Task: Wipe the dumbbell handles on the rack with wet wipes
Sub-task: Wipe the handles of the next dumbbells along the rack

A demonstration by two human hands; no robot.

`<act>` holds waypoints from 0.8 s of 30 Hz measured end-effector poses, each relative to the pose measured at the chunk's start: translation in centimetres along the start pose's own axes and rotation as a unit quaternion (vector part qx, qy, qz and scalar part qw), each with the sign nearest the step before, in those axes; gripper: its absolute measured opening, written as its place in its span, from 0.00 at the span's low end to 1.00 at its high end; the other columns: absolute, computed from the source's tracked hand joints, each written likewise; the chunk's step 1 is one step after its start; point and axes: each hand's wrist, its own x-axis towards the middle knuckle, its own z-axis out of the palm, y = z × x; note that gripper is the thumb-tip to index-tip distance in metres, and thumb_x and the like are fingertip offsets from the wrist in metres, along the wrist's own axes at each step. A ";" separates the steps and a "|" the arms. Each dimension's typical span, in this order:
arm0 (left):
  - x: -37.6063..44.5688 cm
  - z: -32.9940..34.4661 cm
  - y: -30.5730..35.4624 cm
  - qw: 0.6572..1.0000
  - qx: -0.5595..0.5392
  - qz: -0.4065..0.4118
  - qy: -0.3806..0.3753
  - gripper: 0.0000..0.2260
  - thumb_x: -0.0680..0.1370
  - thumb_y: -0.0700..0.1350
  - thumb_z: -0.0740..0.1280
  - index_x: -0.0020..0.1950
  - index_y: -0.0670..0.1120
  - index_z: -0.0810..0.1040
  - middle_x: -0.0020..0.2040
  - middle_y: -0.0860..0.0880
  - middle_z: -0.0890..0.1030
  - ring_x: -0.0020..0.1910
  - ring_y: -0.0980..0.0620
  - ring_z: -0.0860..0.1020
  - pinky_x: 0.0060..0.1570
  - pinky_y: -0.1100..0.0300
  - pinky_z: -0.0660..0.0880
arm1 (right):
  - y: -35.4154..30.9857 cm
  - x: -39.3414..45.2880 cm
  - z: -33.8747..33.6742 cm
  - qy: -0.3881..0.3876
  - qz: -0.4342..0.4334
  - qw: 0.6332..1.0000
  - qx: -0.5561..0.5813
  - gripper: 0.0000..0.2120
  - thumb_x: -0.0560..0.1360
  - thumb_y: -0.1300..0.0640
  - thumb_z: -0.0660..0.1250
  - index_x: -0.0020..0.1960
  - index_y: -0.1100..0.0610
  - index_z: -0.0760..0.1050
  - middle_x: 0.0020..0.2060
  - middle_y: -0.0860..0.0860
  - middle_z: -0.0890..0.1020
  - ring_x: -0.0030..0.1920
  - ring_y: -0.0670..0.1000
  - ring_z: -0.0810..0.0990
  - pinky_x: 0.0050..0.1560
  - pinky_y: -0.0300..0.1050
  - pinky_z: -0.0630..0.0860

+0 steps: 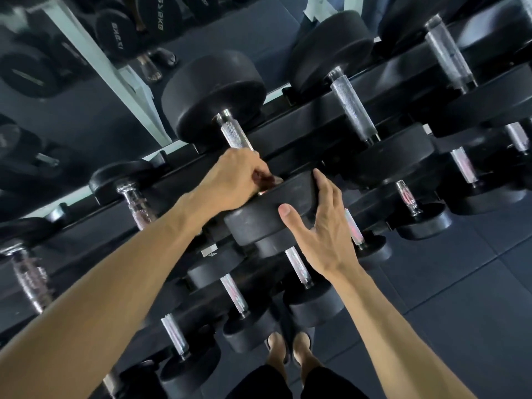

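Your left hand (239, 177) is curled tight around the near end of the shiny handle (236, 135) of a big black dumbbell (213, 93) on the top row of the rack (302, 125). No wipe shows in that fist; if one is inside, you cannot tell. Your right hand (319, 223) lies flat with straight fingers on the round rim of the near weight head (264, 217) of the same dumbbell, thumb on the front edge and fingertips on the far edge. The two hands are close together, with only that weight head between them. The far head of the dumbbell sits right past your left fist, so only a short bare piece of handle lies between them. To the right, another dumbbell handle (352, 108) lies in the open, well apart from both hands. A third one (449, 53) is farther right near the top edge. Lower rows hold smaller dumbbells, with one handle (298, 266) just under your right wrist and one (135, 203) left of your left arm. Your feet (289, 349) stand on the dark floor mat (460, 283), close to the bottom row, and the floor to the right is open.
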 end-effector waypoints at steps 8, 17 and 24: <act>0.7 -2.3 -1.0 0.985 -0.051 -0.049 0.159 0.07 0.76 0.49 0.73 0.50 0.47 0.87 0.38 0.54 0.83 0.35 0.64 0.78 0.42 0.71 0.75 | 0.3 0.1 -0.4 -0.020 -0.007 1.000 0.008 0.48 0.68 0.24 0.58 0.80 0.46 0.50 0.77 0.45 0.57 0.76 0.46 0.58 0.75 0.51 0.61; -6.6 -0.3 -1.0 0.955 -0.194 -0.123 0.190 0.06 0.73 0.54 0.75 0.39 0.53 0.87 0.35 0.55 0.81 0.38 0.60 0.78 0.44 0.63 0.77 | -2.1 -0.5 0.3 0.053 -0.068 0.995 -0.059 0.37 0.74 0.39 0.58 0.77 0.58 0.62 0.75 0.54 0.65 0.75 0.53 0.63 0.74 0.58 0.64; -13.5 -1.8 -0.9 0.892 -0.349 -0.179 0.223 0.06 0.73 0.52 0.76 0.42 0.50 0.86 0.36 0.50 0.85 0.39 0.41 0.82 0.42 0.46 0.81 | -6.6 -2.0 5.9 0.088 -0.350 0.923 -0.136 0.16 0.71 0.62 0.71 0.59 0.60 0.80 0.57 0.54 0.79 0.60 0.56 0.76 0.62 0.54 0.73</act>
